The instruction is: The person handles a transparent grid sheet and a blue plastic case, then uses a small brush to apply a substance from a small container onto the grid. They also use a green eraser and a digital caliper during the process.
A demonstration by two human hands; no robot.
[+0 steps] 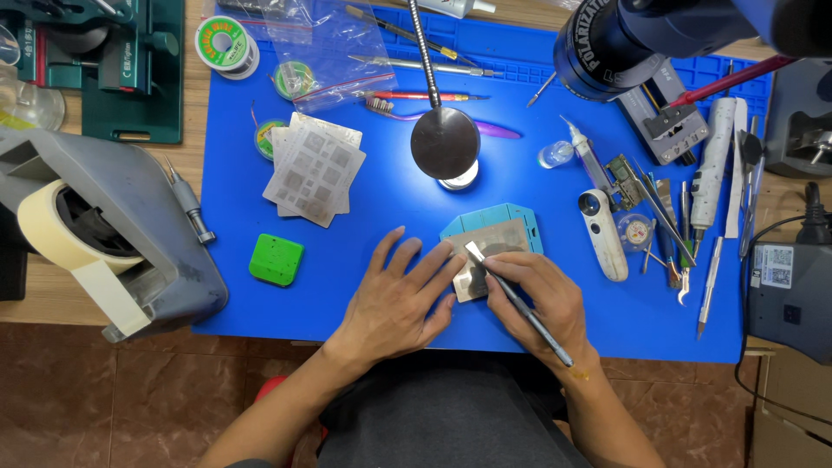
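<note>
The person is pressing the left hand (pixel 394 295) flat, fingers spread, onto a thin metal stencil (pixel 496 243) that is lying on a light-blue holder plate (pixel 511 215) near the six o'clock edge of the blue work mat (pixel 390 199). The right hand (pixel 542 299) is closed in a pencil grip on a slim flat-bladed scraper (pixel 511 295), and its pale blade tip is sitting on the stencil just at the left fingertips.

As for progress, I'd judge the work to be mid-way: the stencil is already seated on its holder and the blade is already down on it, so a spreading or scraping pass seems to be going on. Whether any paste is on the sheet I cannot tell from here; the surface is too small and shiny. The stencil is not yet lifted off.

Containers: at twelve o'clock from the hands, two clear zip bags (pixel 325 52) are lying half over each other, and one is holding a green reel (pixel 295 80) of wire. Toward three o'clock, a small round clear pot (pixel 637 232) is sitting beside a white handheld magnifier (pixel 601 234); something pale and speckled is inside, though I cannot make out what. At ten o'clock a fan of spare stencils (pixel 314 169) is lying loose, with a green block (pixel 277 259) below it.
</note>
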